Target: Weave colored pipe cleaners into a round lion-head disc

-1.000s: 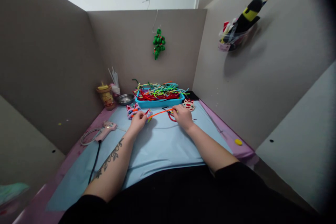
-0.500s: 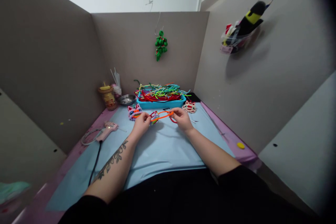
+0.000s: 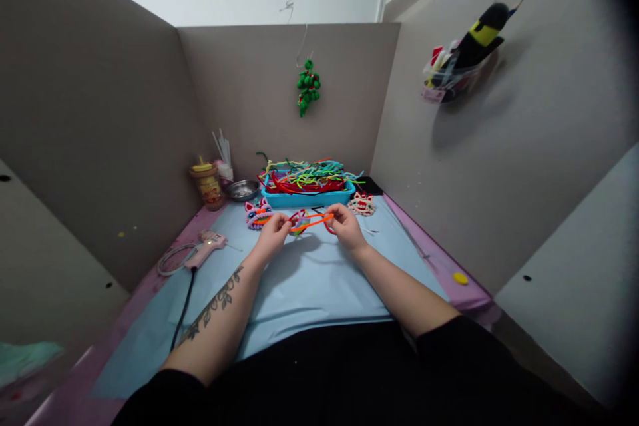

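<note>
My left hand [image 3: 273,233] and my right hand [image 3: 346,225] are raised a little over the light blue mat [image 3: 299,279], both pinched shut on a bent orange pipe cleaner [image 3: 314,219] that spans between them. A red piece curls under my right hand's fingers. A small pink and blue pipe-cleaner figure [image 3: 256,213] lies just left of my left hand. A red and white figure [image 3: 361,203] lies beyond my right hand.
A blue tray [image 3: 307,197] piled with coloured pipe cleaners stands at the back. A metal bowl [image 3: 243,190], a yellow-lidded cup [image 3: 206,183] and a pink glue gun [image 3: 204,244] with its cord sit at left. Grey partition walls enclose the desk; a green ornament [image 3: 308,86] hangs behind.
My hands have drawn closer together and lifted slightly, so the orange pipe cleaner between them has bent from a long straight span into a shorter loop.
</note>
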The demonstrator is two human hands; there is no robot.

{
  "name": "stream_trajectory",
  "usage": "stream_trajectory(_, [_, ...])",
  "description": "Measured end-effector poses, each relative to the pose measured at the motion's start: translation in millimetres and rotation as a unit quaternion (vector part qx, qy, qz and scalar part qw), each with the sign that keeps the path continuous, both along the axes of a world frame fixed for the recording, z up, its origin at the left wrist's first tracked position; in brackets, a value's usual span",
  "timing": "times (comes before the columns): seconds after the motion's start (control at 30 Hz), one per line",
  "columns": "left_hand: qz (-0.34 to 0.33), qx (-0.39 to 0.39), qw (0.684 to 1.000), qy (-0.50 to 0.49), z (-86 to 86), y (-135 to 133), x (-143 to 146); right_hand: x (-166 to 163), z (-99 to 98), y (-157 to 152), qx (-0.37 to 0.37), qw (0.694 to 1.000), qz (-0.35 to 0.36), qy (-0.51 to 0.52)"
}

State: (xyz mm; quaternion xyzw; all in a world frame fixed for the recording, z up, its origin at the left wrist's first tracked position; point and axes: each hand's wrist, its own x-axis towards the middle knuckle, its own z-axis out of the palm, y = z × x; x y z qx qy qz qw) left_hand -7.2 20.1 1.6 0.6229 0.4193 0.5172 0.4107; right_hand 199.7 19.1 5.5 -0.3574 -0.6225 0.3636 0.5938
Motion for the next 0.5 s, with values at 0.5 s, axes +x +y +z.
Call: stream_trajectory(0.5, [-0.073, 0.067, 0.992, 0.077, 2.6, -9, 3, 8, -6.0, 13, 0.014, 0.997, -0.069, -0.002])
